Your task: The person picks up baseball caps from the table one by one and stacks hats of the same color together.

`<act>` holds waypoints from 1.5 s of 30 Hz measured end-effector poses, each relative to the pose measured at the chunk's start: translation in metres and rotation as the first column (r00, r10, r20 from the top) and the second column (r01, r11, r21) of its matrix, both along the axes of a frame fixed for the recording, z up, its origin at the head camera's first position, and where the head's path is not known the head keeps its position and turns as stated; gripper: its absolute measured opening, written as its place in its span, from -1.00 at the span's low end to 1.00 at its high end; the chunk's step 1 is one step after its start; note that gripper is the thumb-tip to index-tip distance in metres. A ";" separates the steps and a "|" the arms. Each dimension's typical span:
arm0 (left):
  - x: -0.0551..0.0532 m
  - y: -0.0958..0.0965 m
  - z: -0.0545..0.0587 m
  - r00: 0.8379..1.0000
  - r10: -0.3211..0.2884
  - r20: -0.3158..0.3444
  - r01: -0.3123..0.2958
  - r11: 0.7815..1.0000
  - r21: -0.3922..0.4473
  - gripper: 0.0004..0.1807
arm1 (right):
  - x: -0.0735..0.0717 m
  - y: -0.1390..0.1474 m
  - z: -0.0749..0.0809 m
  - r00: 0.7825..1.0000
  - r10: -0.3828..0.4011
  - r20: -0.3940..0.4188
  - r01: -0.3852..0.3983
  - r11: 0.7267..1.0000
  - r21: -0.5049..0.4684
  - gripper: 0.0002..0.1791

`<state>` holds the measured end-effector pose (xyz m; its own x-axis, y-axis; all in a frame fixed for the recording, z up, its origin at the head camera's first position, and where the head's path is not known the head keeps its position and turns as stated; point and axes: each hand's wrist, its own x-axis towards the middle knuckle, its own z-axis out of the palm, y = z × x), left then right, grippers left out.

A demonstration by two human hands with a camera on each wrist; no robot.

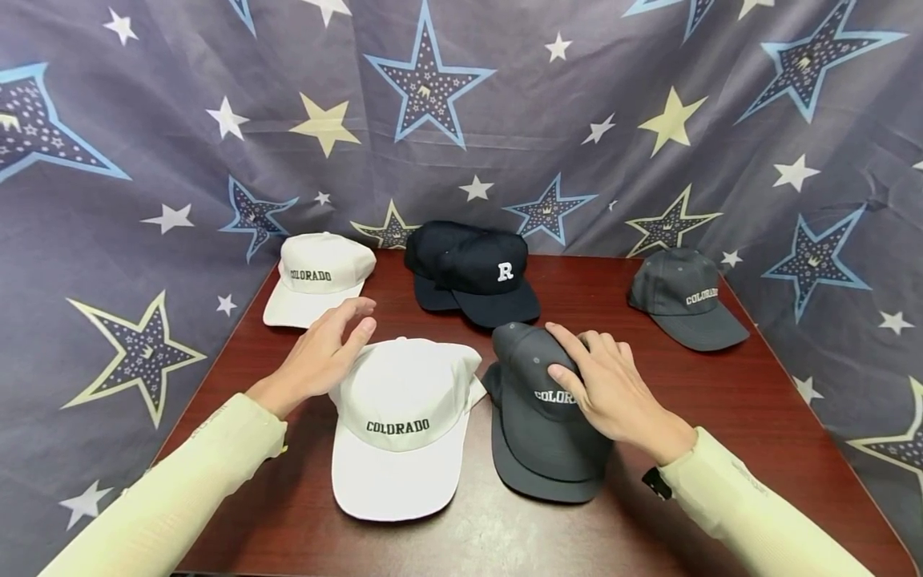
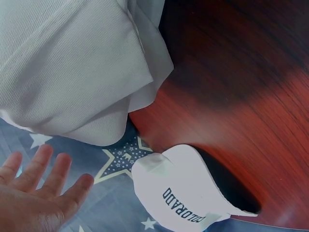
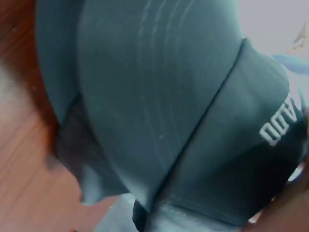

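Observation:
A white cap (image 1: 400, 401) lettered COLORADO sits at the table's front, its brim toward me. Beside its crown is my left hand (image 1: 317, 353), fingers extended and holding nothing; in the left wrist view the spread fingers (image 2: 50, 176) stand apart from the white fabric (image 2: 72, 72). To the right, two dark grey caps are stacked, the upper grey cap (image 1: 537, 409) with its brim over that of the lower cap (image 1: 551, 490). Over the upper crown lies my right hand (image 1: 613, 385), thumb and forefinger extended across it and partly covering the lettering. Its palm side is hidden.
Behind stand another white COLORADO cap (image 1: 324, 268) at left, a navy cap with an R (image 1: 490, 268) overlapping a second navy cap (image 1: 427, 280), and a grey COLORADO cap (image 1: 681, 296) at right. A star-printed cloth (image 1: 476, 160) borders the dark red wooden table (image 1: 721, 417).

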<state>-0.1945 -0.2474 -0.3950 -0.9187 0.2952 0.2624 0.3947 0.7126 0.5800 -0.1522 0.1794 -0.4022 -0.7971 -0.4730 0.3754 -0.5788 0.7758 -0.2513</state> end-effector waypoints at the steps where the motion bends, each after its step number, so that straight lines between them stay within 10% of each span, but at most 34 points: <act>1: 0.000 0.000 0.000 1.000 0.000 0.002 0.000 1.000 -0.001 -0.43 | 0.002 0.000 0.003 1.000 0.002 0.004 -0.002 1.000 0.005 -0.34; 7: 0.000 -0.001 0.000 1.000 0.008 -0.012 -0.008 1.000 -0.001 -0.43 | 0.011 -0.003 0.007 0.999 -0.007 0.047 0.006 1.000 0.027 -0.35; 22: 0.000 0.000 0.001 1.000 0.005 0.006 -0.005 1.000 -0.001 -0.43 | 0.001 -0.020 -0.050 0.970 -0.241 0.008 0.241 0.970 -0.021 -0.31; 45: 0.002 0.000 -0.001 1.000 -0.002 0.006 0.002 1.000 -0.004 -0.44 | 0.003 -0.017 -0.040 0.974 -0.220 0.044 0.224 0.969 -0.100 -0.21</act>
<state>-0.1922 -0.2471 -0.3958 -0.9195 0.2986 0.2556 0.3929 0.7141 0.5794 -0.1492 0.1620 -0.4423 -0.8903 -0.2427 0.3852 -0.3853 0.8524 -0.3534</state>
